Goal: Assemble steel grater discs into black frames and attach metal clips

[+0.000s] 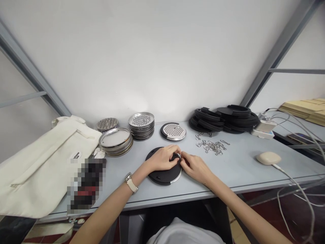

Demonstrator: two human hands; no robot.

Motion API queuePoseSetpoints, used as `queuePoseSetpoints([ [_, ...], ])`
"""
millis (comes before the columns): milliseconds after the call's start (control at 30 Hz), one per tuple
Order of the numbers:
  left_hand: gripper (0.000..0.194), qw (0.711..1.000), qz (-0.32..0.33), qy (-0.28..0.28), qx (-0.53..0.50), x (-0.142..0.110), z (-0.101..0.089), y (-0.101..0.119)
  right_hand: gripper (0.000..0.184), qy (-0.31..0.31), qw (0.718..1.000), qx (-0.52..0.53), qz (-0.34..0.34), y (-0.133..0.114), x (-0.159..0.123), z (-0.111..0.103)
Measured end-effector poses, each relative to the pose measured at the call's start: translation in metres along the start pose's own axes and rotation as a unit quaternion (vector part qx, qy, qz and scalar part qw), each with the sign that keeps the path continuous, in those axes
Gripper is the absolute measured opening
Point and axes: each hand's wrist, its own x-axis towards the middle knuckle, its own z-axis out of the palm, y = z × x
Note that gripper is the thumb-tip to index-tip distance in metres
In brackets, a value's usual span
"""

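Bright even light, soft shadows, edges bowed, one patch pixelated

Black round disc [162, 174] with silver rim, flat on grey table; small metal clip [178, 156] at its top edge

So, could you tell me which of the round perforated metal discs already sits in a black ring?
The single disc lying behind the hands; the stacked ones are bare metal.

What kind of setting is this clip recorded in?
Probably a small assembly workbench: stacks of perforated metal discs, a pile of black plastic rings and loose metal clips lie on a grey table.
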Motion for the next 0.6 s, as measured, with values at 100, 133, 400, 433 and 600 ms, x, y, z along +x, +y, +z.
queuePoseSetpoints([
  [100, 0.021, 1.000, -0.004, 0.001, -0.004, 0.0001, -0.0006, 0.0008, 0.017, -0.011, 1.000, -0.005, -0.001, -0.0006, -0.0001, -0.0014],
  [133, 0.021, 1.000, -0.005, 0.002, -0.005, 0.0001, -0.0007, 0.0010, 0.018, -0.014, 1.000, -0.004, -0.002, -0.0007, -0.0001, -0.0018],
  [400, 0.021, 1.000, 0.000, 0.008, -0.010, -0.0001, -0.0003, 0.0001, 0.021, -0.022, 1.000, -0.007, -0.003, 0.0013, 0.0001, 0.0000],
  [433, 0.021, 1.000, 0.001, 0.009, -0.009, 0.0000, -0.0003, 0.0001, 0.021, -0.021, 1.000, -0.009, -0.002, 0.0017, 0.0002, 0.0007],
  [600, 0.020, 1.000, -0.002, 0.005, -0.002, 0.0005, -0.0006, 0.0009, 0.018, -0.014, 1.000, -0.005, 0.002, 0.0027, 0.0012, 0.0022],
])
